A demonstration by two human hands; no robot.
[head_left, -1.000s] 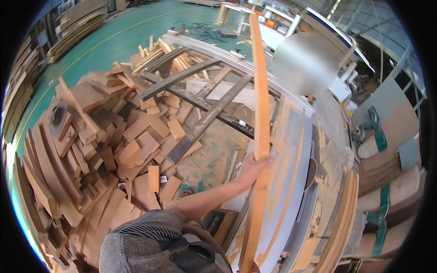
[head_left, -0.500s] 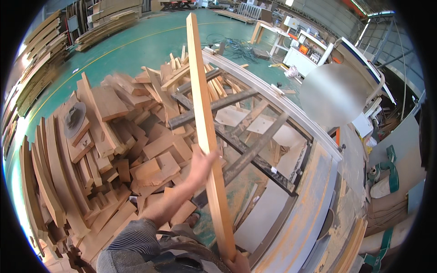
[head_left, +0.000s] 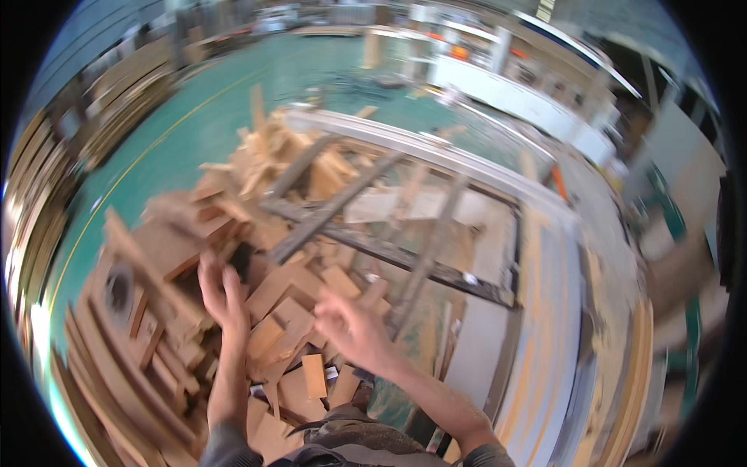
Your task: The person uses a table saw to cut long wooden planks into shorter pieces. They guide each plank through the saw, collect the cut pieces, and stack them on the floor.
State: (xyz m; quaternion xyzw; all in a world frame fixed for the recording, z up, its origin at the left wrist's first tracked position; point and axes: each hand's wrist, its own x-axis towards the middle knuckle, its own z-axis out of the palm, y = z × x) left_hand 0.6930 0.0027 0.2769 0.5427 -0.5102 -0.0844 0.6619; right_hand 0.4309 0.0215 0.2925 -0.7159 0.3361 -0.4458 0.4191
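My left hand [head_left: 224, 294] is held over a heap of wood offcuts [head_left: 292, 327], fingers apart and nothing visible in it. A brown board [head_left: 167, 222] lies just beyond its fingertips; I cannot tell whether they touch. Nearer the middle, my right hand [head_left: 352, 331] reaches in over the same heap, fingers loosely spread and blurred by motion, with no object seen in it. Below it lies a small light block [head_left: 314, 376] among the offcuts.
A dark metal frame [head_left: 366, 245] with crossbars stands ahead, bordered by a pale rail [head_left: 436, 146]. On the right are a dusty grey work surface [head_left: 545, 327] and long wood strips [head_left: 632, 389]. Curved boards [head_left: 117, 373] stand at the left. A white machine [head_left: 498, 89] is farther off.
The long wooden bar held earlier is no longer in my hands. Both hands now extend forward over the heap, and the view has turned to the right.
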